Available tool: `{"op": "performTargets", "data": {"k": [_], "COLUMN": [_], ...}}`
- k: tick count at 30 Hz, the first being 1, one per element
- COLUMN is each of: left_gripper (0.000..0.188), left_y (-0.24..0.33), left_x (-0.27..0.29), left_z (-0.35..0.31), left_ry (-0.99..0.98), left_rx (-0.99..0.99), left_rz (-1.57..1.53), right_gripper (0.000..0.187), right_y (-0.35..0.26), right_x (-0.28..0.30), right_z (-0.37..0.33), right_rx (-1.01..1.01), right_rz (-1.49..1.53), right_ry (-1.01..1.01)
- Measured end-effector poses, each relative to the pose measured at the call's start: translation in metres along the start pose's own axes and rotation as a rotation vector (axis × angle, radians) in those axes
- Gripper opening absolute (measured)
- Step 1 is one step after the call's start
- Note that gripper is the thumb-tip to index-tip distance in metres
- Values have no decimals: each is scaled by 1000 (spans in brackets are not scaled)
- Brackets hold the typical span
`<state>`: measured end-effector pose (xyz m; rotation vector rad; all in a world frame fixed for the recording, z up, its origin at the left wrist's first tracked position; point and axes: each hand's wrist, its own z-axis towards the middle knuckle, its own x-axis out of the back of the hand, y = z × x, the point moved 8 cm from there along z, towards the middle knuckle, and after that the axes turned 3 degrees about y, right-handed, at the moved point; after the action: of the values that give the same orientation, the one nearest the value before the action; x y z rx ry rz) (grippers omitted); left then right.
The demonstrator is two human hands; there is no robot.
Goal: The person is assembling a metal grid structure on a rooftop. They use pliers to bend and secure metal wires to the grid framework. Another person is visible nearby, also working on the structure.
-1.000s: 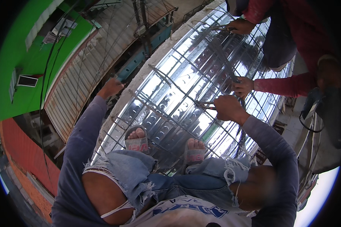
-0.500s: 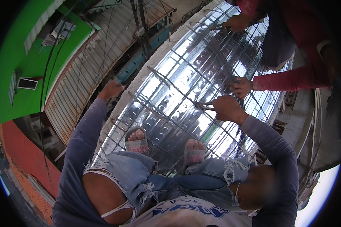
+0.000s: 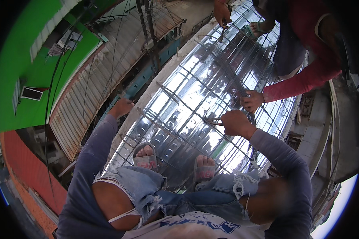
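Observation:
I squat in sandals on a grid of steel reinforcing bars (image 3: pixel 175 95) laid over shiny corrugated metal decking (image 3: pixel 195 79). My right hand (image 3: pixel 235 122) is closed around pliers (image 3: pixel 212 120) whose tips point left at a bar crossing. My left hand (image 3: pixel 123 107) rests on the pale concrete edge (image 3: pixel 147 95) of the deck, gripping nothing I can make out. A co-worker in a red sleeve has one hand (image 3: pixel 251 100) on the bars just above my right hand and another hand (image 3: pixel 221 14) with a tool farther away.
Left of the deck edge is a drop to a rusty corrugated roof (image 3: pixel 91 91), a green wall (image 3: pixel 32 67) and overhead cables. The co-worker's sandalled foot (image 3: pixel 259 28) stands on the bars at the far end. Formwork and a ledge (image 3: pixel 319 127) run along the right.
The co-worker's far hand has shifted left along the bars and now holds a tool there. My right hand with the pliers stays at the same crossing; my left hand has not moved.

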<state>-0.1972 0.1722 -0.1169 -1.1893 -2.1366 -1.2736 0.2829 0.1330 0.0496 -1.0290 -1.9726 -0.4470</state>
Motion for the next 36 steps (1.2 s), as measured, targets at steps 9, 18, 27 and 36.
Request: {"op": "performTargets", "data": {"k": [9,18,27,36], "left_gripper": [36,37,38,38], "left_y": [1,6,7,9], "left_x": [5,0,-9,-2], "left_z": [-2,0,-4,-5], "left_ry": [17,-6,-8,-16], "left_rx": [-80,-31,-65,-58], "left_rz": [-14,30,97,94], "right_gripper": [18,16,16,20], "right_y": [-3,0,2,1], "right_x": [3,4,-2,-4], "right_z": [0,-5,-7,-4], "right_rx": [21,-15,32,16], "right_rz": [-14,-12,-8,-33], "right_ry": [-7,-70,46,23]}}
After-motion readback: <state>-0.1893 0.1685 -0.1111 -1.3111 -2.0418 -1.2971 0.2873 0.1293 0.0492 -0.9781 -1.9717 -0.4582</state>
